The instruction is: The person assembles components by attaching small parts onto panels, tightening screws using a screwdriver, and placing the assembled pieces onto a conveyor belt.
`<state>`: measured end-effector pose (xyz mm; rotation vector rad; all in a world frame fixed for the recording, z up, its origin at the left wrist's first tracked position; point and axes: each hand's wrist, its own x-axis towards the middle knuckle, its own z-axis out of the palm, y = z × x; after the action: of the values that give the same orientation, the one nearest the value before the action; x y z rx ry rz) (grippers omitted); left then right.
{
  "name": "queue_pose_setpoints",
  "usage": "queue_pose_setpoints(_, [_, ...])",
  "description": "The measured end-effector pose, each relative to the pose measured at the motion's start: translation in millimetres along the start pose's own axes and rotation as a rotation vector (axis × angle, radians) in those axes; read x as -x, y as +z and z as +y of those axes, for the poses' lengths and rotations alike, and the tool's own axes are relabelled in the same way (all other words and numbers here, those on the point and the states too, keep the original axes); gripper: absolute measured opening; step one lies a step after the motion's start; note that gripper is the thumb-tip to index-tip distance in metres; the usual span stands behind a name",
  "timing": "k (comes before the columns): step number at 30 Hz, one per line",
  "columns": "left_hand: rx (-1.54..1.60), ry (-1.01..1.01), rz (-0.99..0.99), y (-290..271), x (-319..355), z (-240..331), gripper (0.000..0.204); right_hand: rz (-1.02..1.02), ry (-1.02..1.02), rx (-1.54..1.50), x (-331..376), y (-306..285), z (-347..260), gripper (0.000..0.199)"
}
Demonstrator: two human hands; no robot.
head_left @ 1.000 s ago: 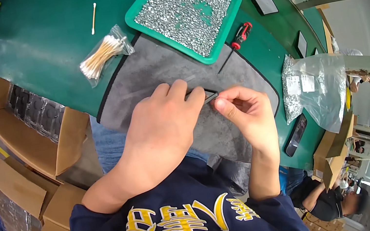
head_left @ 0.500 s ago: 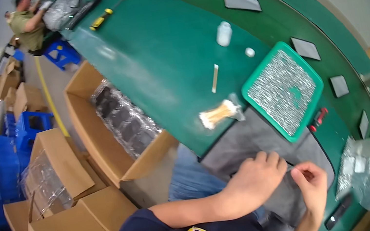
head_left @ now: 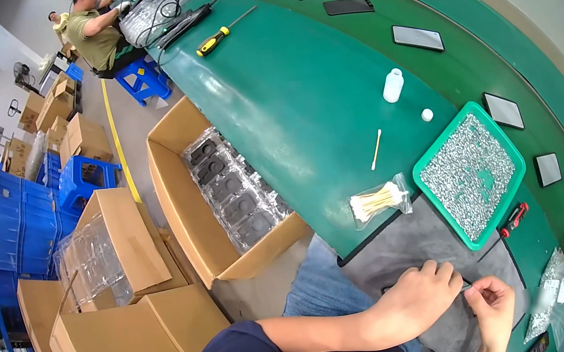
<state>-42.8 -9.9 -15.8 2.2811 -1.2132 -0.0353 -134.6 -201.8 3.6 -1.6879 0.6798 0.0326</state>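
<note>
Above a grey cloth mat (head_left: 390, 255), my two hands are close together. My left hand (head_left: 424, 294) is curled with its back toward me, and its fingers hide most of what they grip. My right hand (head_left: 492, 305) pinches with thumb and forefinger at a small thin dark piece (head_left: 466, 287) showing between the hands. Its kind cannot be made out. Beyond them, a green tray (head_left: 419, 185) full of small silvery parts overlaps the mat's far edge. A red-handled screwdriver (head_left: 514, 219) lies at the tray's near right side. To the left is a bag of cotton swabs (head_left: 379, 199).
A white bottle (head_left: 393, 85), a white cap (head_left: 427, 115) and a single swab (head_left: 376, 149) are on the green table. Flat dark panels (head_left: 417, 37) line the far strip. Left of the table, an open carton (head_left: 187, 215) holds wrapped parts. A co-worker (head_left: 94, 32) sits at the far left.
My view has swung, so the table and its things sit further right and lower. My hands stay together over the mat, the right one still pinching.
</note>
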Motion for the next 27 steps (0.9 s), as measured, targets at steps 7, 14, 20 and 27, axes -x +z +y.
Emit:
queue_pose_setpoints(7, [0.038,-0.004,0.011,0,0,0,0.025,-0.007,-0.022,-0.027,-4,-3,7,0.008])
queue_pose_setpoints(14, [0.01,-0.011,-0.031,3,0,1,0.025,0.01,-0.072,-0.028,-3,0,8,0.011])
queue_pose_setpoints(20, [0.007,-0.008,-0.037,0,-1,2,0.025,0.002,-0.039,-0.071,-2,-2,8,0.017])
queue_pose_setpoints(27, [0.009,-0.003,-0.037,-1,-1,1,0.026,-0.031,-0.019,-0.175,-6,1,13,0.024])
